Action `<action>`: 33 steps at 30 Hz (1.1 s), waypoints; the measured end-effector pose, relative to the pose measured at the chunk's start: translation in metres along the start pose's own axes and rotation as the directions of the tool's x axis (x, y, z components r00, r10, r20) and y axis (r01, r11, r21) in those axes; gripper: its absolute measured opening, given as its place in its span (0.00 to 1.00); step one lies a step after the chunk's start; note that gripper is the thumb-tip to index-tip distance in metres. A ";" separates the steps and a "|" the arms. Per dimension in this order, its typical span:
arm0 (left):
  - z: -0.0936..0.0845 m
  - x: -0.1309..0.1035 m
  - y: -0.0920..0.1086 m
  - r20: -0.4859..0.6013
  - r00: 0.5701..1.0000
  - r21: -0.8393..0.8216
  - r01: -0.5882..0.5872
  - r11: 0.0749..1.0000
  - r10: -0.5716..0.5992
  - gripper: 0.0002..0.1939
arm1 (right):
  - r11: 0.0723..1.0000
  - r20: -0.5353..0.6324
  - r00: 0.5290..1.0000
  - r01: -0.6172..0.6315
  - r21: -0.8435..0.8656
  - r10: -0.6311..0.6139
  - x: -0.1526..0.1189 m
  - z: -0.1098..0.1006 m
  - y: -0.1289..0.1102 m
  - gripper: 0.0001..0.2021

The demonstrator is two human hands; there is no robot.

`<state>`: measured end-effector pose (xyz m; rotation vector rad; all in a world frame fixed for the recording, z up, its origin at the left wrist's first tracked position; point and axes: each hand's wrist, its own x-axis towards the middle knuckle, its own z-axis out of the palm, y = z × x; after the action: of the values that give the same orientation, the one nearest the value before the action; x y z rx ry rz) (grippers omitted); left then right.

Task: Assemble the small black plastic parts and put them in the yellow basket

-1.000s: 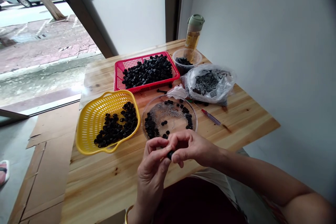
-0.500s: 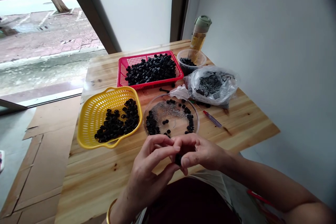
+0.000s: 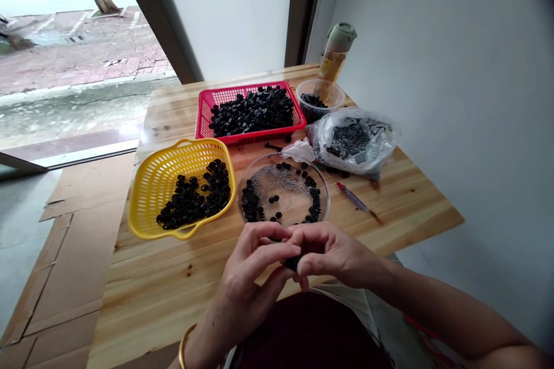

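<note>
My left hand (image 3: 255, 271) and my right hand (image 3: 331, 253) meet at the table's near edge, fingertips touching. Between them they pinch a small black plastic part (image 3: 292, 262), mostly covered by the fingers, so its exact kind does not show. Just beyond the hands lies a round clear tray (image 3: 294, 209) with small black round pieces along its sides and thin clear or metallic pins at the back. To its left stands a yellow basket (image 3: 149, 184), holding a heap of black ring-like parts (image 3: 194, 199).
A red basket (image 3: 208, 98) full of black pieces sits at the back. Beside it are a clear tub (image 3: 344, 95), a bottle (image 3: 335, 57) and an open plastic bag (image 3: 385, 132) of black parts. A red-tipped pen-like tool (image 3: 352, 196) lies on the wooden table (image 3: 151, 294).
The view has shifted slightly. Both hands stay together; the black part between them has turned a little and my left fingers have moved over it.
</note>
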<state>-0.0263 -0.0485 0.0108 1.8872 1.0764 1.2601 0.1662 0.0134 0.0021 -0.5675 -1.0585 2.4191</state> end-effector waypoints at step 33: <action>0.001 -0.029 -0.010 -0.228 0.956 0.016 0.196 0.981 -0.187 0.16 | 0.764 -0.247 0.897 0.138 -0.630 -0.366 0.004 -0.016 -0.070 0.16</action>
<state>-0.0342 -0.0692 -0.0102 1.6488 1.3757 1.3712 0.1874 0.0677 0.0441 -0.9534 -1.6152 1.6198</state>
